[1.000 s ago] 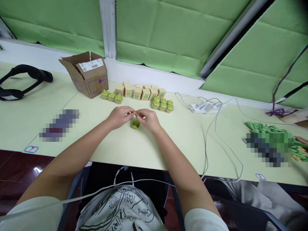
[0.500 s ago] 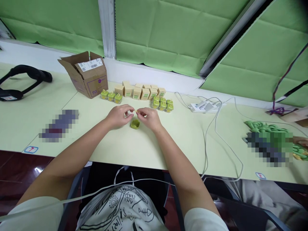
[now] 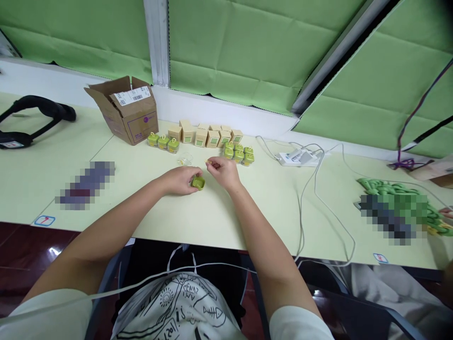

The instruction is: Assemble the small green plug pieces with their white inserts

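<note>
My left hand [image 3: 180, 180] grips a small green square cap [image 3: 198, 183] by its left side; its hollow faces up, low over the table. To the right, my right hand [image 3: 223, 171] pinches a small yellow piece [image 3: 208, 162] between thumb and fingertips; its exact shape is too small to tell. Just beyond my left hand sits a clear plastic container [image 3: 185, 159] with something yellowish in it. Several finished-looking clear containers with green lids and yellow loops stand in two groups, a left row [image 3: 163, 142] and a right cluster [image 3: 239, 153].
Small kraft-paper boxes [image 3: 212, 138] line the back of the table. An open cardboard box [image 3: 136, 113] stands at back left. A power strip [image 3: 299, 157] with white cables lies to the right. Green cords [image 3: 389, 186] and another person's hand [image 3: 446, 212] are at far right.
My left hand has moved down from beside the right fingertips and taken hold of the green cap. My right hand has shifted slightly right with the yellow piece. The clear container is now uncovered.
</note>
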The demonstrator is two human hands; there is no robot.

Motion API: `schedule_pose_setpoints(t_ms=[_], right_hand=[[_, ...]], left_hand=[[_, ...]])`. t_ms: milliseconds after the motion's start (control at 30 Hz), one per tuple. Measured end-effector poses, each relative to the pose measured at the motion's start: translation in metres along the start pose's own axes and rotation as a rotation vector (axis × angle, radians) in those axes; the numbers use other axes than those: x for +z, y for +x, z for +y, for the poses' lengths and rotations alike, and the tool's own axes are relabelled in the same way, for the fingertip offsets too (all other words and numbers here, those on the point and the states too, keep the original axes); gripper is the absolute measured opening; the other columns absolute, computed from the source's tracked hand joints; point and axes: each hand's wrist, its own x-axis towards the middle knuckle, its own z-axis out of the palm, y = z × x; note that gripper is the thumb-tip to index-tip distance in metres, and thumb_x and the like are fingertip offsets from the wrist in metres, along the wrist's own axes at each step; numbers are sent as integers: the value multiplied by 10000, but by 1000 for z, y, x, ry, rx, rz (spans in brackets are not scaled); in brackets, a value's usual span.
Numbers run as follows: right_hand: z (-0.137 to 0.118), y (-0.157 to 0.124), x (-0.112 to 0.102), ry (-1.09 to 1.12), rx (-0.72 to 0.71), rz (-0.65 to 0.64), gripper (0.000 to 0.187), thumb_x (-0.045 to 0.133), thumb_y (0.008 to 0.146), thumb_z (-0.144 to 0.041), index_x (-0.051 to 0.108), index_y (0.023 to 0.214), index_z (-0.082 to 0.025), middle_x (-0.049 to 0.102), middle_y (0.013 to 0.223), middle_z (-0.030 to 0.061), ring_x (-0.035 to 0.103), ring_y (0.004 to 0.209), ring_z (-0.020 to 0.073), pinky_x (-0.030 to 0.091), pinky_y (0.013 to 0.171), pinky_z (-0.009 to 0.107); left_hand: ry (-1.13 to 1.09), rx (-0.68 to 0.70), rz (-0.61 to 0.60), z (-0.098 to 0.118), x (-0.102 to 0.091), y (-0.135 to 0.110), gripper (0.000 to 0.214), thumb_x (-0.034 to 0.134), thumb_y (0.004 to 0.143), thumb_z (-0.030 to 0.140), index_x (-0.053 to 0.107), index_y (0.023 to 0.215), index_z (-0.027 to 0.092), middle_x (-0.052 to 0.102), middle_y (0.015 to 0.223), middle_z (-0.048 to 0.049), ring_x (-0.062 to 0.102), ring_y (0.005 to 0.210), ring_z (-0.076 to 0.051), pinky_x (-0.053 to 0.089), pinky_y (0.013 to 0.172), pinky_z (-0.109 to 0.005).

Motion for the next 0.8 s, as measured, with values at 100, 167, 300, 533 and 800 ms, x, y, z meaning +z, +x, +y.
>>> schedule_pose_setpoints(t_ms=[100, 167, 300, 533, 800], right_hand=[[-5, -1, 0, 32, -9, -12, 158, 682, 882, -310, 801, 853, -210, 748, 734, 37, 648, 634, 174, 535, 669, 310], [-8, -1, 0, 42, -18, -10, 169, 679, 884, -317, 803, 846, -209, 741, 718, 34, 638, 618, 169, 531, 657, 307], [-13, -2, 0, 48, -19, -15, 168, 672, 893, -314, 798, 840, -217, 735, 711, 28, 635, 616, 166, 524, 650, 302], [-23, -6, 6, 5, -96, -103, 158, 668, 910, -254, 821, 901, -215, 752, 749, 37, 643, 647, 162, 500, 672, 288], [-23, -8, 12, -93, -61, -157, 131, 702, 911, -220, 830, 894, -243, 775, 786, 28, 652, 648, 158, 480, 682, 282]], left_hand=[[35, 25, 114, -3, 0, 0, 302, 715, 793, 258, 653, 1089, 253, 713, 995, -44, 680, 899, -243, 500, 762, -346], [66, 31, 211, -6, -4, 1, 322, 706, 804, 234, 641, 1119, 246, 707, 1081, -60, 670, 1001, -263, 515, 852, -375], [112, 44, 379, -9, -13, 2, 337, 700, 810, 195, 620, 1135, 229, 686, 1165, -79, 635, 1109, -288, 509, 976, -421], [65, 110, 361, -8, -11, 2, 379, 616, 839, 147, 593, 1207, 230, 657, 1246, -85, 642, 1159, -267, 524, 985, -394], [28, 103, 320, -3, -9, 1, 445, 578, 836, 115, 580, 1267, 224, 669, 1289, -101, 649, 1169, -270, 527, 1016, -407]])
